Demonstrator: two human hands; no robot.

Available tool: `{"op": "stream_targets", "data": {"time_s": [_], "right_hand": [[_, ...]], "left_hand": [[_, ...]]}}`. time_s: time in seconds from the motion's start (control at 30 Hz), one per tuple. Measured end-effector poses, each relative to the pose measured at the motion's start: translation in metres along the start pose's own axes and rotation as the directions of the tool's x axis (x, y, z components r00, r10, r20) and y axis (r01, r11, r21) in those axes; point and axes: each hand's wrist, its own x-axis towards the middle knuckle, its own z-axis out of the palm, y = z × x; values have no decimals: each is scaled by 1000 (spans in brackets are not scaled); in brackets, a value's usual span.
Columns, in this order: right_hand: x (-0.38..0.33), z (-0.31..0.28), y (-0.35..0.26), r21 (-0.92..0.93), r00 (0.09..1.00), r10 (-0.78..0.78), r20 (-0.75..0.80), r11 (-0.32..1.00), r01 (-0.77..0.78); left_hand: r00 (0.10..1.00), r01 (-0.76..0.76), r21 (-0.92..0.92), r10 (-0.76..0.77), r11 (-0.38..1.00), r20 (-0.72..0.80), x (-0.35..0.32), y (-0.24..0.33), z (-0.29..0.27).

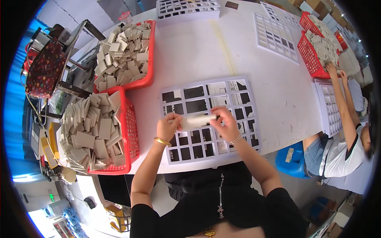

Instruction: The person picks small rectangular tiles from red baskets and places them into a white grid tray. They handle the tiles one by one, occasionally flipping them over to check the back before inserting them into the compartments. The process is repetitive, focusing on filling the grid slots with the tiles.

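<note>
Between my two hands is a pale, flat rectangular tile [195,120], blurred by motion. My left hand [170,123] pinches its left end and my right hand [224,123] pinches its right end. Directly beneath lies a white grid board [210,158] on the table, its rectangular openings showing black and white printed surfaces. The tile and my hands cover some of the middle openings. To the left of my left hand stands a red plastic basket [131,133] heaped with similar off-white tiles [85,139].
Another red basket [151,63] of tiles stands behind the first. More grid boards [188,18] are stacked at the table's far edge, and others [276,35] lie at the far right. A co-worker [343,146] reaches toward a red basket [311,59] on the right, beside a blue stool [289,162].
</note>
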Motion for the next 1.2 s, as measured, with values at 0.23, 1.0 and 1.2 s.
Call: {"op": "stream_targets", "data": {"time_s": [0.23, 1.0, 1.2], "right_hand": [[34, -48, 35, 395, 934, 260, -246, 907, -148], [130, 13, 93, -141, 870, 492, 43, 865, -482], [130, 39, 110, -632, 993, 72, 89, 775, 1]], "left_hand": [[997, -63, 188, 71, 980, -37, 73, -2, 15], [922, -387, 825, 187, 412, 339, 43, -15, 39], [922, -386, 825, 141, 412, 360, 42, -9, 40]]}}
